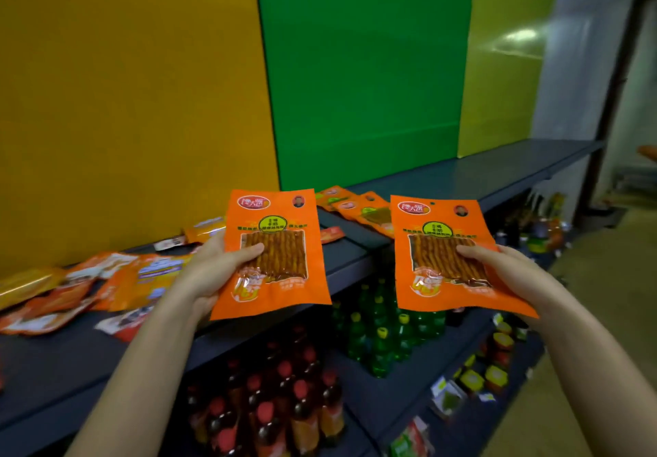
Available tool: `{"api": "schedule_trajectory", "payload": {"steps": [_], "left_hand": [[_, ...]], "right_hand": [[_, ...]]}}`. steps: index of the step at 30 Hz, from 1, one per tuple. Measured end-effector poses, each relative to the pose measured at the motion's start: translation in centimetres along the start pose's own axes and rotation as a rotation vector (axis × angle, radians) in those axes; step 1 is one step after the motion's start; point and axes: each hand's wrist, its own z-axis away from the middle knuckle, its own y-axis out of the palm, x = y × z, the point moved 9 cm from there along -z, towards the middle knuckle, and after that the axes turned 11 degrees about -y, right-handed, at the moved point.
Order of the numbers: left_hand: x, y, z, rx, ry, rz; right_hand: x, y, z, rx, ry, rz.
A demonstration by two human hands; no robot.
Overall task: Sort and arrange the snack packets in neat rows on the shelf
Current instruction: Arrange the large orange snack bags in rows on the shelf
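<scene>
two orange packets (273,243) (444,254) gripped by left hand (209,271) and right hand (505,271), over shelf edge (348,268).

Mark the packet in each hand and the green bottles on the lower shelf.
left-hand packet (286,261): head view, on its clear window.
right-hand packet (432,261): head view, on its clear window.
green bottles (378,353): head view, on one bottle's body.

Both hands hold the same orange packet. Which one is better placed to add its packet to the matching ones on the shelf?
Right, narrowly. The packet in the right hand overlaps the matching packets in view; the left hand sits nearer the mixed heap.
</scene>
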Motion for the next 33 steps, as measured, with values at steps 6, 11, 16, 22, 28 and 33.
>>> {"api": "schedule_trajectory", "payload": {"steps": [6,11,16,22,28,33], "left_hand": [[0.3,13.3,-3.4,0.072,-0.018,-0.020],[0.4,22.3,-5.5,0.085,-0.047,-0.014],[-0.7,28.6,-8.1,0.082,-0.039,-0.033],[-0.9,33.6,-13.4,0.045,-0.051,-0.064],[-4.2,36.2,-22.9,-0.072,-0.056,-0.083],[-5.7,35.4,-26.8,-0.180,-0.035,-0.155]], "right_hand": [[-1.2,-10.2,-3.2,-0.011,0.025,0.021],[-1.4,-17.2,-6.8,-0.002,0.020,0.065],[-1.4,-21.7,-10.9,0.029,0.017,0.073],[-1.9,-25.3,-17.0,0.057,-0.007,0.083],[-1.6,-25.2,-31.1,0.139,-0.054,0.067],[-1.7,-21.4,-38.2,0.239,-0.061,0.037]]}}
